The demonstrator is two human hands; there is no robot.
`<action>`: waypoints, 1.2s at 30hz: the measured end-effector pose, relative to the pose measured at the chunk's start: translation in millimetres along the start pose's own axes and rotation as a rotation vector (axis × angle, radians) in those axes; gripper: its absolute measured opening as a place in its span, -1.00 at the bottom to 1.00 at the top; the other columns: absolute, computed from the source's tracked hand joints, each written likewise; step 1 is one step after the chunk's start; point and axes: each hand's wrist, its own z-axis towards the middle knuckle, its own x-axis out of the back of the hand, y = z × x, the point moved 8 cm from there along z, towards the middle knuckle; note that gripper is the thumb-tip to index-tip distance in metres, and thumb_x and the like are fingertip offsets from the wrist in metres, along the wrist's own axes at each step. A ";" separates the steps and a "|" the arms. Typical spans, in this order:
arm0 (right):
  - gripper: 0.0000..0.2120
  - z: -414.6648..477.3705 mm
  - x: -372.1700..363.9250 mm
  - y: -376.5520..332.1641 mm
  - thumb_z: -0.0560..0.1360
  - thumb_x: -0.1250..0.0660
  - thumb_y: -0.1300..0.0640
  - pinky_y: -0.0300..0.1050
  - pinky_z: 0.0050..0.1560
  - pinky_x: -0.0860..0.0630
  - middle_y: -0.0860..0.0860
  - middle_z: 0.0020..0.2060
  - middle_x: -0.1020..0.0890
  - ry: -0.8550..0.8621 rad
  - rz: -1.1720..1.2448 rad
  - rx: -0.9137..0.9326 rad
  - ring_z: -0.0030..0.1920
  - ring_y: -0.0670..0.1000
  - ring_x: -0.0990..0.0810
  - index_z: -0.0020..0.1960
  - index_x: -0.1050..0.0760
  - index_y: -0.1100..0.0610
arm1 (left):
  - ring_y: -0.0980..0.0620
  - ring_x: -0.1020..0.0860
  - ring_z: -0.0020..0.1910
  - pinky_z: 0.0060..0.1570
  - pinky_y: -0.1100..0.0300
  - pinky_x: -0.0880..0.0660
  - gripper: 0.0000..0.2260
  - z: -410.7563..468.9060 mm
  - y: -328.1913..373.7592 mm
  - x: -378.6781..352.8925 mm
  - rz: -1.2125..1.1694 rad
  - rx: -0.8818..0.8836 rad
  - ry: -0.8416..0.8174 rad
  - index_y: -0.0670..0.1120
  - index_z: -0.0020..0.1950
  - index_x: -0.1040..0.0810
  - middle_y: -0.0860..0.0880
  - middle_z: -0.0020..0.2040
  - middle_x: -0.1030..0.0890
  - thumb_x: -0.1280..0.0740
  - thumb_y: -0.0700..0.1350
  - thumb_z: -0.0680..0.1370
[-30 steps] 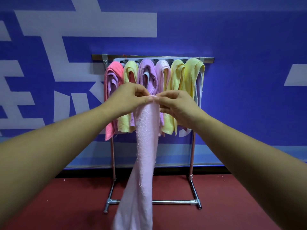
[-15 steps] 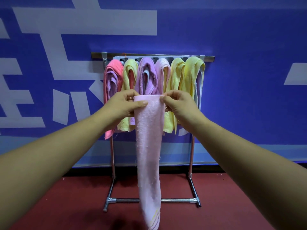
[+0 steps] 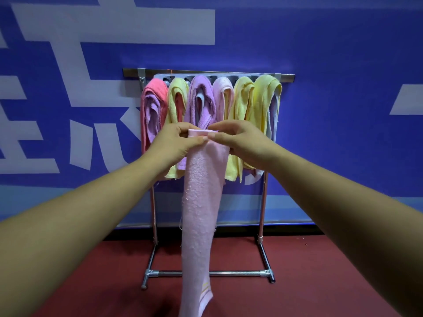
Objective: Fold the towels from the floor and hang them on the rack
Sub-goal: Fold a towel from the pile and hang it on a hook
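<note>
A long pale pink towel [image 3: 201, 202] hangs straight down in front of me, folded into a narrow strip with yellow stripes near its bottom end. My left hand [image 3: 176, 145] and my right hand [image 3: 240, 143] both pinch its top edge, thumbs close together at the middle. Behind them stands the metal rack [image 3: 263, 213], its top bar carrying several folded towels: a coral one [image 3: 155, 92], yellow ones [image 3: 263, 99], a purple one [image 3: 203, 97] and a light pink one [image 3: 220, 94].
A blue wall with large white shapes [image 3: 114, 26] rises right behind the rack. The floor is dark red carpet [image 3: 320, 282]. The rack's chrome base bar [image 3: 229, 273] and feet stand on it.
My hands spread the towel's top edge apart half a second ago, and now they have come back together, narrowing the top. The towel's lower end has swung slightly.
</note>
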 end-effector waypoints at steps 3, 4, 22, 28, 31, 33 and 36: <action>-0.54 4.1 -2.6 -7.7 0.41 -0.49 -0.21 0.11 -0.11 -0.54 0.19 -0.13 -0.67 -0.084 -0.254 0.009 -0.17 -0.01 -0.54 0.02 -0.68 0.19 | 0.04 -0.64 -0.08 0.15 -0.08 -0.56 -0.82 1.1 -2.6 -0.7 0.014 0.006 -0.008 -0.08 -0.02 -0.71 -0.14 -0.05 -0.70 -0.57 -0.11 0.40; -0.61 6.5 -0.5 -8.9 0.44 -0.49 -0.15 -0.02 -0.18 -0.49 0.14 -0.21 -0.65 -0.076 -0.293 0.010 -0.23 -0.07 -0.51 -0.02 -0.68 0.18 | 0.05 -0.63 -0.08 0.16 -0.06 -0.55 -0.82 1.0 -4.1 -0.1 0.011 0.009 -0.002 -0.08 -0.02 -0.71 -0.14 -0.05 -0.70 -0.56 -0.12 0.41; -0.83 11.9 14.4 -25.5 0.58 -0.36 0.17 -0.17 -0.18 -0.46 0.03 -0.22 -0.59 0.222 -0.157 0.071 -0.21 -0.08 -0.52 -0.03 -0.62 0.29 | -0.09 -0.69 0.02 0.06 0.03 -0.60 -0.39 -102.1 -190.9 -82.0 -0.200 0.488 -0.229 -0.17 0.11 -0.65 -0.11 -0.02 -0.72 -0.66 0.07 0.16; -0.80 4.2 68.1 21.6 0.49 -0.36 0.17 -0.14 -0.31 -0.32 0.04 -0.36 -0.44 0.479 -0.258 -0.110 -0.32 0.00 -0.40 -0.24 -0.52 0.27 | -0.11 -0.65 -0.02 0.02 0.09 -0.56 -0.30 -93.7 -207.3 -56.2 -0.250 0.481 -0.228 -0.23 0.07 -0.66 -0.21 -0.01 -0.71 -0.68 0.14 0.08; -0.76 -12.4 80.4 70.9 0.42 -0.40 0.18 -0.07 -0.35 -0.35 0.12 -0.37 -0.43 0.499 -0.320 -0.305 -0.33 0.05 -0.42 -0.21 -0.54 0.38 | -0.06 -0.64 -0.05 -0.06 0.13 -0.57 -0.50 -66.9 -176.9 -38.5 -0.318 0.468 -0.297 -0.17 0.10 -0.67 -0.20 0.04 -0.69 -0.63 0.02 0.24; -0.80 -24.7 75.2 107.3 0.39 -0.43 0.21 -0.01 -0.32 -0.47 0.13 -0.41 -0.46 0.446 -0.313 -0.449 -0.32 0.09 -0.49 -0.31 -0.49 0.29 | -0.02 -0.65 -0.03 -0.06 0.19 -0.59 -0.39 -48.3 -145.7 -30.0 -0.325 0.421 -0.342 -0.19 0.12 -0.67 -0.19 0.07 -0.69 -0.67 0.05 0.16; -0.84 -44.6 50.5 151.8 0.43 -0.44 0.30 -0.01 -0.23 -0.57 0.11 -0.34 -0.52 0.275 -0.308 -0.675 -0.29 0.09 -0.54 -0.26 -0.47 0.21 | 0.00 -0.67 -0.08 -0.09 0.22 -0.60 -0.34 -30.7 -105.3 -24.8 -0.311 0.395 -0.424 -0.17 0.07 -0.68 -0.14 0.00 -0.70 -0.71 0.06 0.05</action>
